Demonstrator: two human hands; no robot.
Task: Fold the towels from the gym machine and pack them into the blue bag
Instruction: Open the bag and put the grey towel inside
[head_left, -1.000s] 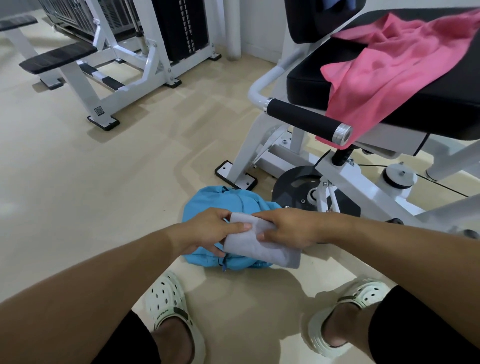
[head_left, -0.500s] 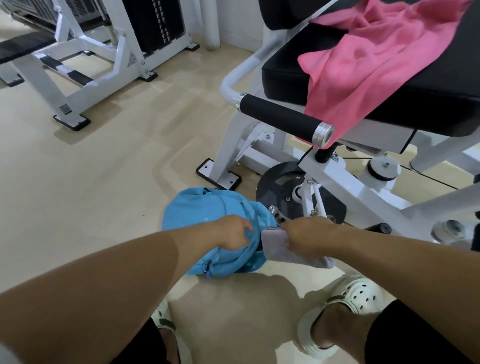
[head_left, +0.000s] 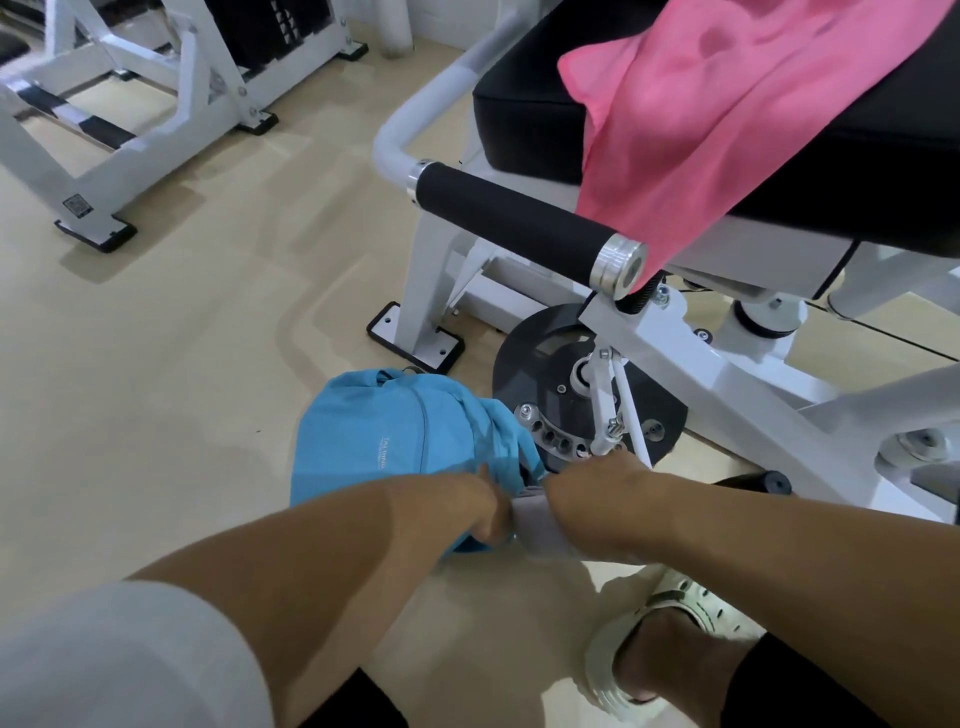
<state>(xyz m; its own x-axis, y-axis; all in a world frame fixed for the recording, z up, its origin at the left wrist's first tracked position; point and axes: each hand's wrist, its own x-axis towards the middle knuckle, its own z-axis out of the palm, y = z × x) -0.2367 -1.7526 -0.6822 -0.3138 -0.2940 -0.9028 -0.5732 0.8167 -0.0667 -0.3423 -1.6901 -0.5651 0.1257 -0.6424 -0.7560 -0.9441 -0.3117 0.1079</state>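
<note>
Both hands are down at the blue bag (head_left: 374, 441), which sits on the floor (head_left: 156, 364) beside the white gym machine (head_left: 727, 374). The right hand (head_left: 597, 499) is curled over a folded grey towel (head_left: 537, 530), clamping it at the bag's near edge. The left hand (head_left: 485, 512) grips the bag's blue fabric right beside the towel, though the fingers are mostly hidden, so it is hard to be sure how tightly. The 2 hands are nearly touching. Only a strip of grey shows between them. Up on the machine's black seat (head_left: 519, 119), a pink towel (head_left: 701, 114) lies unfolded, 1 corner draping down past the padded handle (head_left: 509, 223). A white clog (head_left: 670, 613) is planted just below the right forearm.
</note>
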